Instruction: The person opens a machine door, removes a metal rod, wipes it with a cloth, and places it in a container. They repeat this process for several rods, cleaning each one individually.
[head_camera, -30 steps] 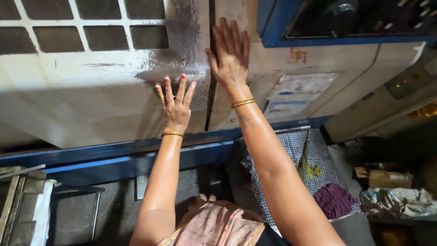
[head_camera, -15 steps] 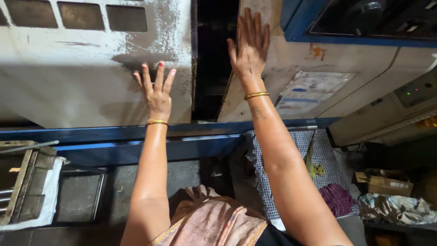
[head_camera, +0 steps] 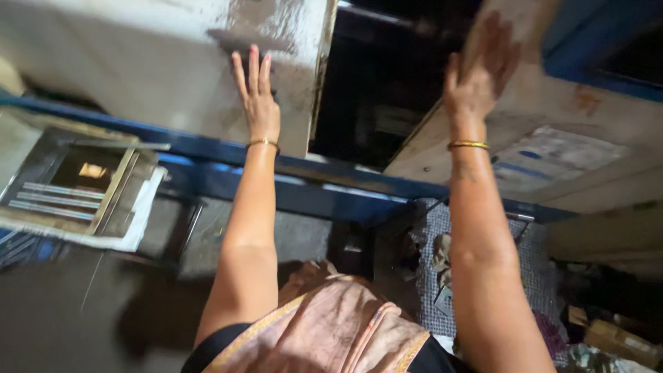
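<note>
Two sliding machine doors, dark gap [head_camera: 373, 90] between them.
Left hand [head_camera: 257, 103] pressing flat, fingers spread, on left door [head_camera: 138, 62]; right hand [head_camera: 480, 76], open, pushing right door [head_camera: 608, 138] toward 2 o'clock; doors parted partway.

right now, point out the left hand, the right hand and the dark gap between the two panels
left hand [head_camera: 257, 103], head view, back of the hand
right hand [head_camera: 478, 79], head view, back of the hand
dark gap [head_camera: 387, 90], head view, middle of the opening

Floor [head_camera: 103, 324] is dark concrete, pretty grimy. A metal tray [head_camera: 83, 186] sits on it at the left, and a checked cloth [head_camera: 528, 262] is spread out on the right with scraps [head_camera: 442, 259] on top.
</note>
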The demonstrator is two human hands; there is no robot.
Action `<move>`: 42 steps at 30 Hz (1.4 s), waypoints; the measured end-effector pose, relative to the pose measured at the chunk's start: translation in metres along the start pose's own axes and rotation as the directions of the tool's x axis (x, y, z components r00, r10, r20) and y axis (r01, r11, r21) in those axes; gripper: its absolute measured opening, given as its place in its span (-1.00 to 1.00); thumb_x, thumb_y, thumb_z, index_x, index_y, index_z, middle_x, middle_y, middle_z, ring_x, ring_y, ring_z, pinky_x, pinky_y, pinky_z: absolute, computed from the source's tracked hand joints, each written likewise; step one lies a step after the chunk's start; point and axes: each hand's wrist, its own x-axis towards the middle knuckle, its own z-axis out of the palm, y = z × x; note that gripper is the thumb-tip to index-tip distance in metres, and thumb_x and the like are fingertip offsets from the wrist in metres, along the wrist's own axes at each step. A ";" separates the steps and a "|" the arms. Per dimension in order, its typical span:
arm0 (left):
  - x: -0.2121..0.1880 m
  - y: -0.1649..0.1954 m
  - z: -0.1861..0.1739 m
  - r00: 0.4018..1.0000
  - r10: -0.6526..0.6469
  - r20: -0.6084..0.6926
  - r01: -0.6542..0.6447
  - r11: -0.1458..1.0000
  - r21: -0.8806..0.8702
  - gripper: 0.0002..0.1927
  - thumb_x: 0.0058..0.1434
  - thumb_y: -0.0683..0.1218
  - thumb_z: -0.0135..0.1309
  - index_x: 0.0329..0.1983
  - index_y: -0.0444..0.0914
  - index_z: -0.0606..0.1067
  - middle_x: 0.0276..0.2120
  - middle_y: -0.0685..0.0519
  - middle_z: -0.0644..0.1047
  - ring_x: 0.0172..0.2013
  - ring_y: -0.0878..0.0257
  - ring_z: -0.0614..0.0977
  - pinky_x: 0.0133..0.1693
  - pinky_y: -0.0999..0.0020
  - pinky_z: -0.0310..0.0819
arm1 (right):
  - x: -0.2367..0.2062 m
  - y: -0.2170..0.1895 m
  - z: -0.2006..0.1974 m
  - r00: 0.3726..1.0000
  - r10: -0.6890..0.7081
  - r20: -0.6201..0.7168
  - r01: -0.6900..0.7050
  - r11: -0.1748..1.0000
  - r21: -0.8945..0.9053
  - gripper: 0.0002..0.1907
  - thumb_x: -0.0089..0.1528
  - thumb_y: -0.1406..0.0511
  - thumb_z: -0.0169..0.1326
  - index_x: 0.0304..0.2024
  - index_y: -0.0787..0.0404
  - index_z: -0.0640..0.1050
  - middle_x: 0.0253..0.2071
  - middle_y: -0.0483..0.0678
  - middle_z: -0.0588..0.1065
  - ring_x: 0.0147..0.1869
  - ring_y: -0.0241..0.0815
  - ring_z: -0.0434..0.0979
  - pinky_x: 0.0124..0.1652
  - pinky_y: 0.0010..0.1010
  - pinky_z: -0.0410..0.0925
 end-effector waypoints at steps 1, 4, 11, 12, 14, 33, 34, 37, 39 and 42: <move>-0.001 -0.003 -0.006 0.999 -0.039 0.017 0.039 0.999 0.038 -0.06 0.14 -0.55 -0.17 0.55 -0.03 0.22 0.59 0.16 0.04 0.58 -0.08 -0.10 0.58 0.10 -0.09 | -0.001 0.000 -0.002 1.000 0.017 0.009 -0.017 0.999 0.030 -0.27 0.51 0.10 0.10 0.61 0.20 0.15 0.66 -0.02 0.01 0.73 0.01 -0.15 0.59 0.01 -0.25; 0.009 -0.012 -0.015 0.995 -0.095 0.018 0.092 0.990 0.111 0.02 0.12 -0.59 -0.23 0.61 -0.02 0.15 0.61 0.13 -0.03 0.58 -0.12 -0.12 0.59 0.15 -0.04 | 0.001 0.001 -0.001 1.000 0.018 -0.007 -0.018 0.999 0.048 -0.29 0.51 0.13 0.11 0.59 0.20 0.17 0.66 0.00 0.04 0.73 -0.01 -0.14 0.59 0.01 -0.23; 0.014 -0.045 -0.042 0.997 -0.075 -0.019 0.077 0.990 0.119 -0.14 0.33 -0.49 -0.12 0.63 -0.04 0.11 0.62 0.09 -0.05 0.59 -0.16 -0.13 0.61 0.06 -0.09 | -0.011 0.022 0.028 0.994 0.087 -0.066 -0.085 0.996 0.031 -0.36 0.54 0.08 0.12 0.53 0.20 0.24 0.58 0.09 0.15 0.66 0.22 -0.08 0.59 -0.01 -0.11; 0.016 -0.050 -0.042 0.997 -0.076 -0.024 0.079 0.990 0.118 -0.18 0.39 -0.47 -0.12 0.63 -0.04 0.12 0.62 0.08 -0.04 0.59 -0.17 -0.13 0.61 0.07 -0.08 | -0.011 0.026 0.033 0.993 0.093 -0.070 -0.091 0.995 0.033 -0.36 0.54 0.07 0.13 0.53 0.20 0.25 0.57 0.12 0.15 0.65 0.25 -0.07 0.58 -0.01 -0.09; 0.019 -0.060 -0.044 0.996 -0.085 -0.031 0.089 0.985 0.149 -0.23 0.43 -0.43 -0.08 0.62 -0.04 0.14 0.61 0.05 -0.04 0.58 -0.15 -0.11 0.60 0.05 -0.10 | -0.015 0.034 0.041 0.993 0.101 -0.067 -0.099 0.994 0.036 -0.35 0.55 0.04 0.13 0.52 0.22 0.26 0.54 0.18 0.14 0.63 0.31 -0.05 0.57 -0.01 -0.06; 0.027 -0.122 -0.060 0.987 -0.143 -0.068 0.155 0.966 0.208 -0.06 0.32 -0.54 -0.26 0.67 0.05 0.15 0.63 0.12 -0.03 0.57 -0.05 -0.06 0.58 0.27 0.09 | -0.017 0.031 0.038 0.990 0.034 -0.136 -0.031 0.999 0.025 -0.39 0.45 0.18 0.10 0.51 0.21 0.34 0.56 0.14 0.16 0.64 0.28 -0.08 0.58 0.03 -0.06; 0.027 -0.126 -0.060 0.989 -0.125 -0.078 0.139 0.967 0.212 -0.08 0.33 -0.52 -0.24 0.67 0.04 0.14 0.63 0.12 -0.03 0.57 -0.04 -0.06 0.58 0.23 0.05 | -0.016 0.030 0.038 0.988 0.031 -0.150 -0.027 0.999 0.031 -0.39 0.44 0.17 0.10 0.51 0.20 0.34 0.56 0.12 0.17 0.65 0.27 -0.08 0.59 0.02 -0.06; 0.027 -0.139 -0.061 0.992 -0.090 -0.091 0.108 0.969 0.221 -0.11 0.36 -0.49 -0.22 0.68 0.03 0.14 0.62 0.12 -0.02 0.57 -0.03 -0.06 0.58 0.16 -0.02 | -0.015 0.025 0.034 0.990 0.057 -0.127 -0.051 0.998 0.048 -0.44 0.51 0.14 0.10 0.50 0.16 0.35 0.56 0.08 0.20 0.66 0.23 -0.05 0.60 0.00 -0.06; 0.029 -0.145 -0.063 0.992 -0.088 -0.096 0.107 0.970 0.218 -0.09 0.34 -0.51 -0.23 0.68 0.02 0.14 0.59 0.11 -0.02 0.57 -0.04 -0.06 0.59 0.18 -0.01 | -0.011 0.021 0.029 0.992 0.053 -0.118 -0.048 0.998 0.046 -0.46 0.54 0.12 0.10 0.50 0.16 0.35 0.56 0.09 0.21 0.65 0.21 -0.04 0.58 0.02 -0.08; 0.032 -0.153 -0.067 0.990 -0.098 -0.098 0.118 0.969 0.217 -0.11 0.34 -0.49 -0.23 0.67 0.01 0.15 0.64 0.11 -0.01 0.57 -0.05 -0.05 0.57 0.17 -0.03 | -0.007 0.013 0.018 0.992 0.003 -0.128 0.002 0.999 0.041 -0.44 0.51 0.13 0.09 0.48 0.21 0.34 0.54 0.13 0.23 0.64 0.15 0.02 0.56 0.03 -0.12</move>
